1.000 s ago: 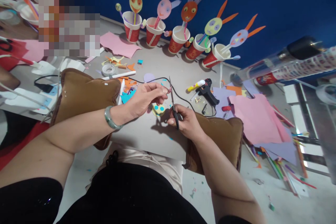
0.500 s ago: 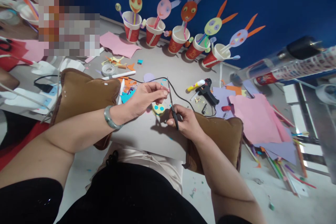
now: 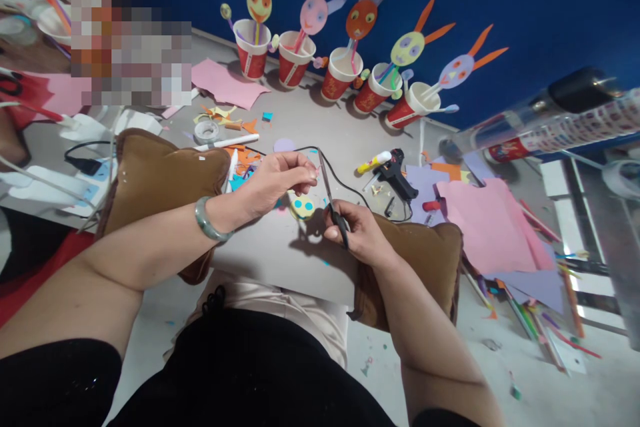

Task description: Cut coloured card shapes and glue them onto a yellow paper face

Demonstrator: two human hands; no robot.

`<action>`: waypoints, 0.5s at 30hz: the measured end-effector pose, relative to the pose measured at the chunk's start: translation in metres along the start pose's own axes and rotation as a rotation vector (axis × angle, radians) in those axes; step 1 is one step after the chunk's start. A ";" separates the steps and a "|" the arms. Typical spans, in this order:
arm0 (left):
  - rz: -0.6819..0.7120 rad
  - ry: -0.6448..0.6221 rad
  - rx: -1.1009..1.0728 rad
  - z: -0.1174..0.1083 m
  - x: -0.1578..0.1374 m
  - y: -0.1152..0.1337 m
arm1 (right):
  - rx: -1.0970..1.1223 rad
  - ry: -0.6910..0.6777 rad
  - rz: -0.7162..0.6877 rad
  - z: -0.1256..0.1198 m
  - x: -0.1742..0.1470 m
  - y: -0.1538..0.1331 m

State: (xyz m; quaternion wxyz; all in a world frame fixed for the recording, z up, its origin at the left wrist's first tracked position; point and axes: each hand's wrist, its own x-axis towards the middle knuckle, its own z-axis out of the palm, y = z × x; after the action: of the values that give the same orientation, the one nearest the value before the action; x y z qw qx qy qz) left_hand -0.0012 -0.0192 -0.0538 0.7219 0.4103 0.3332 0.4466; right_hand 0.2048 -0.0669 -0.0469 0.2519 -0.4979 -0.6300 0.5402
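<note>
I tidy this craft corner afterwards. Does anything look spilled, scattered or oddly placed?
Yes. Paper scraps lie strewn beyond the left hand, and the black cable of the glue gun trails past the scissors in the right hand. The cups stand upright.

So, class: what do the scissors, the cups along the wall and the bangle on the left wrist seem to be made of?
Scissors: shiny grey blades, likely metal; dark handles, probably plastic.
Cups: matte red-and-white, apparently paper.
Bangle: smooth, glossy pale green, jade-like stone or glass.
</note>
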 end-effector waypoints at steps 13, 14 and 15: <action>-0.018 -0.027 0.022 -0.001 0.000 0.002 | 0.008 -0.020 0.019 0.000 -0.001 -0.001; -0.020 -0.031 0.025 -0.001 -0.001 0.001 | 0.010 -0.021 0.022 0.000 -0.001 -0.001; -0.020 -0.034 0.026 -0.002 -0.001 0.001 | 0.014 -0.023 0.025 0.000 -0.001 0.000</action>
State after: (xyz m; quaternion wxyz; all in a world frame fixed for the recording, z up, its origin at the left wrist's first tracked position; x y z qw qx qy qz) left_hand -0.0031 -0.0192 -0.0537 0.7267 0.4238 0.3307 0.4277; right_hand 0.2050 -0.0676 -0.0464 0.2411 -0.4977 -0.6226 0.5536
